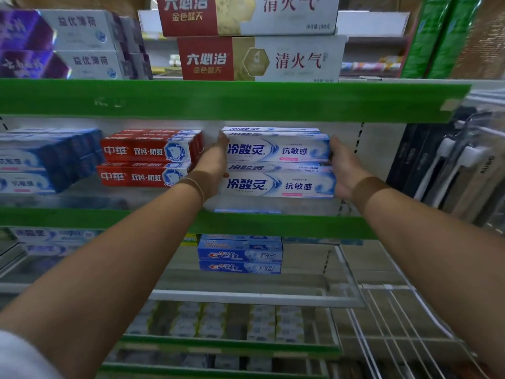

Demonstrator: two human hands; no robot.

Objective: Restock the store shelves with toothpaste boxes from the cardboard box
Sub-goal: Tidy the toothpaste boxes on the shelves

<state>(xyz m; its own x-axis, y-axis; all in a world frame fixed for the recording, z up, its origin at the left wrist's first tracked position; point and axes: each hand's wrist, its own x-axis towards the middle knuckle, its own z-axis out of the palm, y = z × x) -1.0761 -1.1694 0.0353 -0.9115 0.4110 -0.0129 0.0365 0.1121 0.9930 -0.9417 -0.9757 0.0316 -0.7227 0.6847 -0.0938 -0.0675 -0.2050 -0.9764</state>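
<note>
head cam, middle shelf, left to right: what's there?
Blue-and-white boxes → red boxes → left hand → white-and-blue toothpaste stack, held between both hands → right hand → hanging toothbrush packs.

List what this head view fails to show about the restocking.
- Cardboard box: outside the head view.
- Fingertips of left hand and right hand: hidden behind the white-and-blue toothpaste stack, so the grip is unclear.
- Stack depth: front boxes hide it.
- Bottom shelf boxes: blurred, labels unreadable.
</note>
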